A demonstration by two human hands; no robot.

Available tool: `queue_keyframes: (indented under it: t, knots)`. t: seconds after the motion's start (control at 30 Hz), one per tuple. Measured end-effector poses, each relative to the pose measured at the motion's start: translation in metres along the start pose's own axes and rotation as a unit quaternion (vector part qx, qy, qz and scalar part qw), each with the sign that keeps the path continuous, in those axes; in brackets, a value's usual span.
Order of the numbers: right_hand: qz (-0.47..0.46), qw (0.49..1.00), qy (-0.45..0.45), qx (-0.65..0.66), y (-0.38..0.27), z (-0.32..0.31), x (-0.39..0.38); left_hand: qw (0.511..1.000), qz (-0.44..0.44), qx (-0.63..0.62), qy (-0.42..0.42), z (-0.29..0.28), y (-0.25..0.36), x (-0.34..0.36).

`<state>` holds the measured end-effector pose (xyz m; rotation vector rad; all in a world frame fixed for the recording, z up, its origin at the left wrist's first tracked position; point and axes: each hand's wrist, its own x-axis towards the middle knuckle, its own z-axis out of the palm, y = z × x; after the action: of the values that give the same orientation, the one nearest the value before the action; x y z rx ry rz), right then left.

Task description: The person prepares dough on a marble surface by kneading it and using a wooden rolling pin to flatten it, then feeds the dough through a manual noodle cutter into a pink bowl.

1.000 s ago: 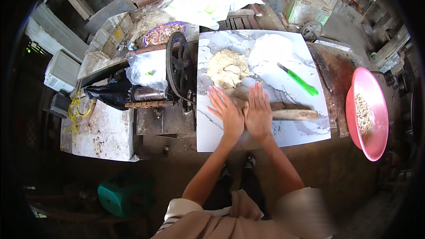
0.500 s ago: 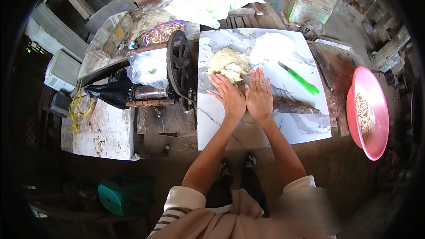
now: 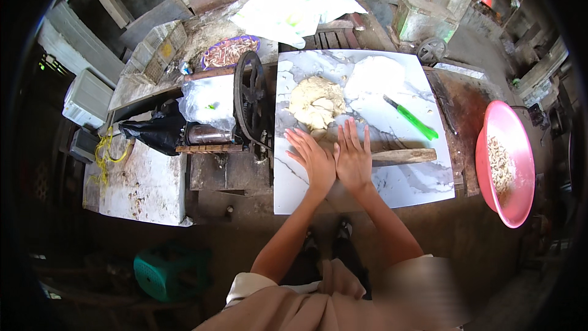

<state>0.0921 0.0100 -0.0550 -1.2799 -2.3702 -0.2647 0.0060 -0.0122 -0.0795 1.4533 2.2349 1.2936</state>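
I see the left hand and right hand lying flat side by side, fingers stretched out straight, palms down over a wooden stick that pokes out past the right hand. The lump of dough sits just beyond the fingertips. Farther on and to the right are white powder and a green-handled knife. Well past the hands, a white bag has green marks (too bright to read).

A green plastic stool stood lower left; a latticed crate sat left of a white plastic sack.
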Motion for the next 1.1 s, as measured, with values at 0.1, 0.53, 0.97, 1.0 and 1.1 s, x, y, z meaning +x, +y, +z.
queue_keyframes:
  t: [0.1, 0.53, 0.97, 1.0, 1.1]
  knots:
    - [0.016, 0.999, 0.016, -0.041, 0.005, 0.012, 0.025, 0.997, -0.051, 0.048, -0.022, 0.009, -0.002, 0.03]
    - [0.029, 0.999, -0.026, 0.022, -0.014, -0.012, -0.022, 0.999, 0.012, 0.005, -0.048, -0.014, -0.003, -0.024]
    - [0.031, 0.999, 0.022, 0.013, -0.006, 0.003, -0.006, 1.0, 0.0, -0.009, -0.017, -0.005, -0.002, -0.002]
    - [0.029, 0.999, 0.013, 0.027, -0.008, -0.002, -0.013, 0.999, 0.021, -0.006, -0.028, -0.009, -0.002, -0.011]
    - [0.031, 0.998, -0.001, 0.063, -0.015, -0.014, -0.037, 0.997, 0.052, -0.001, -0.057, -0.021, -0.005, -0.033]
